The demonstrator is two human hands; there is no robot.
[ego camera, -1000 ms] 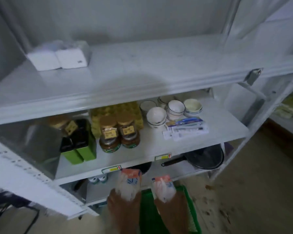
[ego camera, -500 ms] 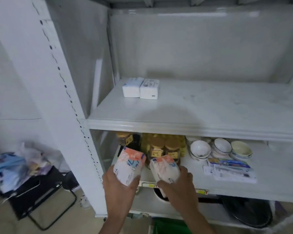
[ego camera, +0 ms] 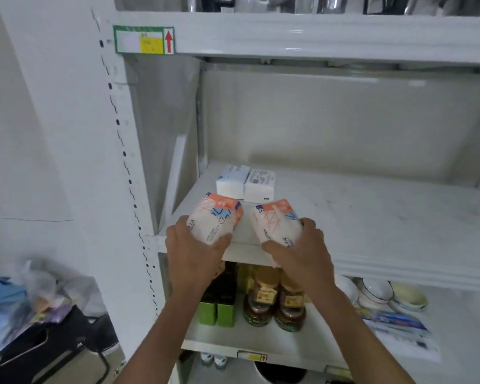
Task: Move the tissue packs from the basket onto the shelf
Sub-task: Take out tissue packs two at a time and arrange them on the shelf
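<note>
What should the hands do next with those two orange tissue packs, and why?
Probably push both packs forward and set them down on the shelf. The left hand grips one orange pack and the right hand grips the other, both at the shelf's front edge. Two white packs already sit further back, with bare shelf in front of them.

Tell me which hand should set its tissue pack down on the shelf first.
Probably the left. The left hand holds its tissue pack directly in front of the two white packs at the shelf's left end, so it lines up behind them. The right hand's pack can then go beside it.
</note>
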